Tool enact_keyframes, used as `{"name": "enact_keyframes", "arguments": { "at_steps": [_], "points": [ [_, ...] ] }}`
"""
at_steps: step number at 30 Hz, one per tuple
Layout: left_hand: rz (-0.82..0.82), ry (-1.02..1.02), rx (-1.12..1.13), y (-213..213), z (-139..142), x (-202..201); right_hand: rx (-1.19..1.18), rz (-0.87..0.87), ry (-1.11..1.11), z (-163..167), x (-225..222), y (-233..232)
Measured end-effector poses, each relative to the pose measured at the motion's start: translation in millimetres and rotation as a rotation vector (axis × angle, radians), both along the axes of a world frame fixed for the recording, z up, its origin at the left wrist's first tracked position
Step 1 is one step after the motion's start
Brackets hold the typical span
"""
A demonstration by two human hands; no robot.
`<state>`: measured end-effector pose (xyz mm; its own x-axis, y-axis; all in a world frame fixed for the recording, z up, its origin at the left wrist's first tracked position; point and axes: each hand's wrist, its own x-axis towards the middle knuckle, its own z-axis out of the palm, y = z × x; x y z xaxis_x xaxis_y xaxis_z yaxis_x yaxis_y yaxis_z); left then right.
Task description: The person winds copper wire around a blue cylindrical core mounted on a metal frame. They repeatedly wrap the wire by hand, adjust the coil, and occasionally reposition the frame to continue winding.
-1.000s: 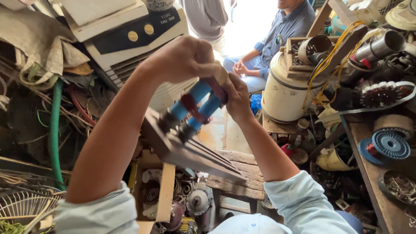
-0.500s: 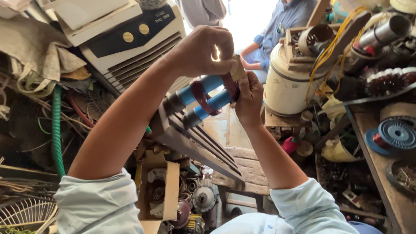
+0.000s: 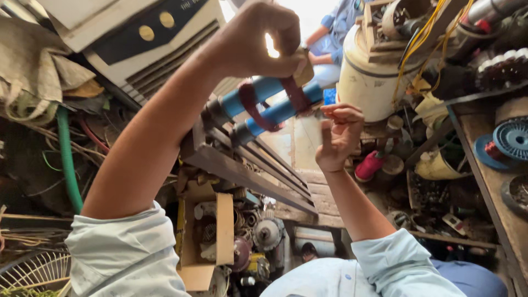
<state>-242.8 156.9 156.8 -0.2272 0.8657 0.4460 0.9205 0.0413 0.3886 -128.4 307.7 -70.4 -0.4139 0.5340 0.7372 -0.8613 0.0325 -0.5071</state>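
Two blue tubes (image 3: 264, 102) stick out side by side from a dark metal frame (image 3: 242, 170), held up in front of me. Dark red wire coils (image 3: 250, 104) loop around both tubes. My left hand (image 3: 256, 38) is above them, shut on a tan block (image 3: 302, 69) at the tubes' far end. My right hand (image 3: 336, 137) is just below and right of the lower tube's end. Its fingers are curled together with the fingertips near the tube, and I see nothing in them.
A cream cooler cabinet (image 3: 137, 38) and a green hose (image 3: 67, 159) are at the left. A cream drum (image 3: 368, 82) and a cluttered shelf with a blue spool (image 3: 514, 137) are at the right. A cardboard box (image 3: 206, 242) of motor parts sits below. A seated person in blue (image 3: 338, 27) is behind.
My right hand has come off the tube ends and dropped slightly below them. My left hand stays on the far end, and the tubes now sit higher in view.
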Motion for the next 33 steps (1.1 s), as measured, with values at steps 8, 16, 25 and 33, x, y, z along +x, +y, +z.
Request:
{"name": "enact_keyframes", "arguments": {
  "at_steps": [8, 16, 25, 33],
  "points": [
    [0.098, 0.053, -0.024, 39, -6, -4, 0.185, -0.333, -0.047, -18, -15, 6],
    [0.028, 0.001, -0.034, 85, 2, 8, 0.035, -0.338, -0.004, 0, -3, 34],
    [0.140, -0.061, -0.105, 101, 9, 6, 0.011, -0.305, 0.011, -5, -13, 45],
    [0.111, -0.084, -0.106, 116, 4, -5, 0.074, -0.332, -0.024, -15, -24, 67]
  ]
}}
